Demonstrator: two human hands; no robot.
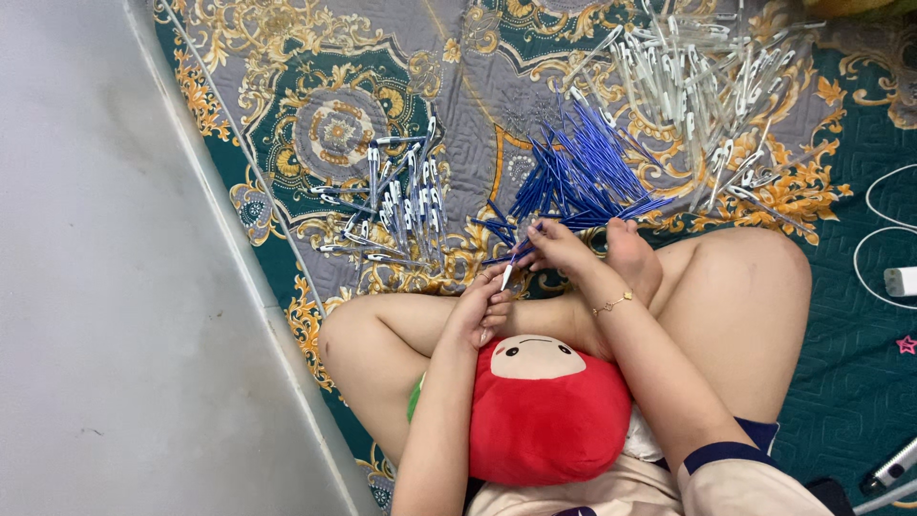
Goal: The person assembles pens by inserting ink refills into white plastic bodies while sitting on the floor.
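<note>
My left hand point(480, 308) rests above my crossed legs and is closed around a clear pen barrel point(506, 276) with a white tip pointing up. My right hand point(557, 248), with a thin gold bracelet on the wrist, pinches a blue refill point(508, 256) at the near edge of a pile of blue refills point(578, 180). A heap of empty clear barrels point(702, 91) lies at the far right. A smaller pile of pens with blue insides point(396, 205) lies to the left on the patterned mat point(315, 57).
A red plush cushion point(546, 409) with a cartoon face sits in my lap. Grey floor point(105, 287) runs along the mat's left edge. A white cable and charger point(898, 277) lie at the right, a pink star point(906, 344) below them.
</note>
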